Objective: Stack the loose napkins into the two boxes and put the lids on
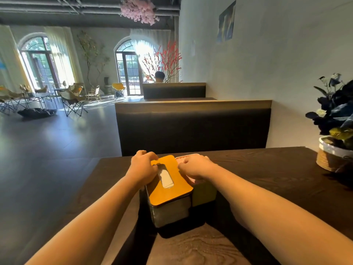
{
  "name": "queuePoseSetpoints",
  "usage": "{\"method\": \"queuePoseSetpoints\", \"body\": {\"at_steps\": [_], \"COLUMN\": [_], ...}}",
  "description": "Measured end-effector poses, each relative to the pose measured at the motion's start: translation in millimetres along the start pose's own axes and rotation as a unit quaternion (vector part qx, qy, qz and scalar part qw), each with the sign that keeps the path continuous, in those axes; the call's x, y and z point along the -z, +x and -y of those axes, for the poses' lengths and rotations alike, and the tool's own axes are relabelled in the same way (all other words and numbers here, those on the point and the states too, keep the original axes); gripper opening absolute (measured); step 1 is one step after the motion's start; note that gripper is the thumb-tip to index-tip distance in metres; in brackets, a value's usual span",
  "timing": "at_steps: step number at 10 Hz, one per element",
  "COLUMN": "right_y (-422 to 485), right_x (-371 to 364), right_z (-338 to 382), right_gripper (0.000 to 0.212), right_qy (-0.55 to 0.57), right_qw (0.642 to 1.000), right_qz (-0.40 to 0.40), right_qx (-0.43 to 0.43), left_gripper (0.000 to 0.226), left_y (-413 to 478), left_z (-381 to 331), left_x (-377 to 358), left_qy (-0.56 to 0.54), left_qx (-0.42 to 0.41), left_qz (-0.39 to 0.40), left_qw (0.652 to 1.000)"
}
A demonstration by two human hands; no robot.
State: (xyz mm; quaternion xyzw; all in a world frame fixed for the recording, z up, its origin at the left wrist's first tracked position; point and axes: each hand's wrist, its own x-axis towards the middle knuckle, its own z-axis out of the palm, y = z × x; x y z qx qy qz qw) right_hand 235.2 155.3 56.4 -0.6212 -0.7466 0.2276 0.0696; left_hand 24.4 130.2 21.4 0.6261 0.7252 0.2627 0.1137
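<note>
A grey tissue box (170, 213) stands on the dark wooden table (267, 175), with a wooden lid (172, 190) lying on top of it. White napkins (165, 178) show through the lid's slot. My left hand (142, 166) rests on the lid's far left edge, fingers curled at the slot's far end. My right hand (194, 166) presses its curled fingers on the lid's right edge. Behind and to the right is a second box (203, 192), yellowish-green, with a pink rim (188, 156) partly hidden by my right hand.
A potted plant in a woven basket (332, 159) stands at the table's far right. A dark booth bench back (193, 127) faces the table's far edge. A white wall lies to the right and open floor (47, 150) to the left.
</note>
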Motion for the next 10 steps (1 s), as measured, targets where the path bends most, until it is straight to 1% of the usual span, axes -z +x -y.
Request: {"method": "queuePoseSetpoints", "body": {"at_steps": [1, 2, 3, 4, 5, 6, 7, 8, 9, 10], "right_y": [-13, -21, -31, -40, -48, -51, -62, -55, -44, -27], "right_x": [-5, -12, -22, -32, -40, -46, -45, -39, -36, -30], "right_z": [19, 35, 53, 74, 91, 96, 97, 92, 91, 93], "right_gripper": [0.036, 0.033, 0.036, 0.034, 0.033, 0.036, 0.026, 0.019, 0.024, 0.020], "right_qy": [-0.029, -0.009, 0.043, 0.107, 0.154, 0.194, 0.202, 0.253, 0.318, 0.376], "right_qw": [0.999, 0.998, 0.998, 0.991, 0.984, 0.975, 0.973, 0.959, 0.941, 0.917], "right_qz": [0.014, 0.017, 0.035, 0.050, 0.055, 0.066, -0.005, -0.082, -0.098, -0.133], "right_qx": [0.036, 0.061, 0.042, 0.067, 0.073, 0.082, 0.110, 0.096, 0.065, 0.031], "left_gripper": [0.066, 0.080, 0.078, 0.078, 0.073, 0.068, 0.062, 0.062, 0.059, 0.053], "left_y": [-9, -21, -28, -38, -50, -58, -67, -61, -52, -30], "left_z": [6, 13, 32, 54, 78, 97, 107, 110, 106, 108], "left_x": [12, 27, 40, 55, 66, 74, 80, 81, 84, 82], "left_qy": [-0.035, -0.053, -0.052, -0.093, -0.112, -0.142, -0.185, -0.195, -0.212, -0.220], "left_qx": [0.105, 0.155, 0.148, 0.148, 0.149, 0.153, 0.158, 0.151, 0.148, 0.157], "left_qz": [0.025, 0.123, 0.128, 0.095, 0.063, 0.044, 0.033, 0.005, -0.015, -0.025], "left_qw": [0.994, 0.979, 0.979, 0.980, 0.981, 0.977, 0.969, 0.969, 0.966, 0.962]}}
